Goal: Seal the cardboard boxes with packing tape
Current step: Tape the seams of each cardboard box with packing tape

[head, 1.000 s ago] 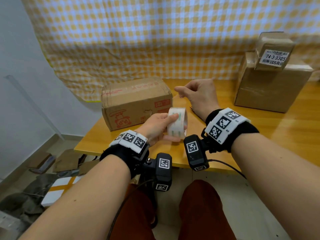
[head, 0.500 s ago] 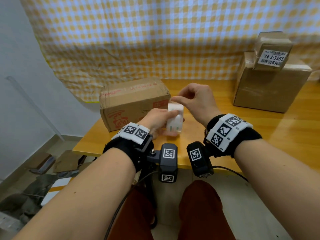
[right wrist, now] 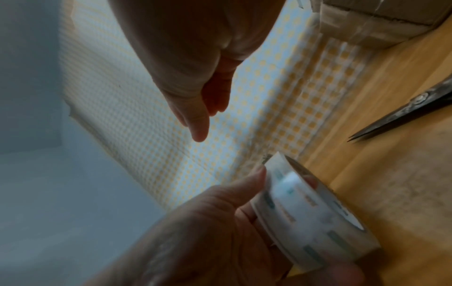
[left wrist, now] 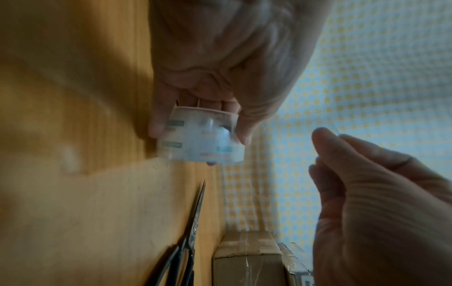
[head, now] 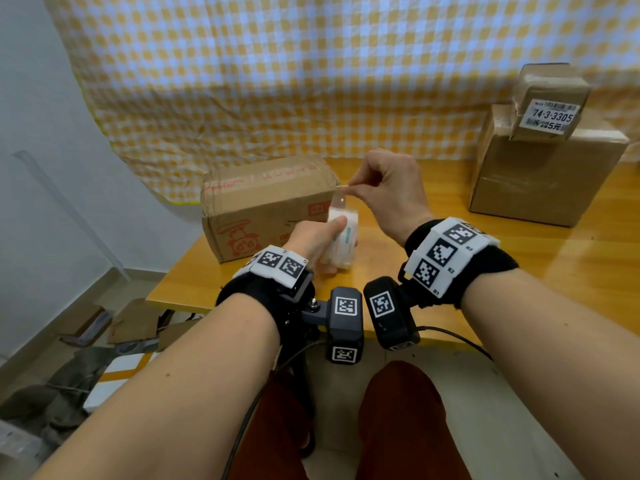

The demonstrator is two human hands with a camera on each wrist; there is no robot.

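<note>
My left hand (head: pixel 322 241) grips a roll of clear packing tape (head: pixel 343 240) upright just above the wooden table (head: pixel 519 271), thumb on its rim. My right hand (head: pixel 354 190) pinches the loose tape end (head: pixel 341 202) and holds a short strip up off the roll. Behind the roll lies a closed cardboard box (head: pixel 263 202) with red print. In the left wrist view the roll (left wrist: pixel 200 140) sits between my left fingers, and the right hand (left wrist: pixel 367 193) is beside it. The right wrist view shows the roll (right wrist: pixel 308 211) too.
A larger taped box (head: pixel 543 174) stands at the back right with a small labelled box (head: pixel 550 102) on top. Black scissors (left wrist: pixel 193 232) lie on the table near the roll. A checked cloth (head: pixel 311 81) hangs behind. Flattened cardboard (head: pixel 131 323) lies on the floor at the left.
My right hand came down to the roll, pinched the tape end and lifted a short strip free. The left hand turned the roll edge-on and raised it slightly.
</note>
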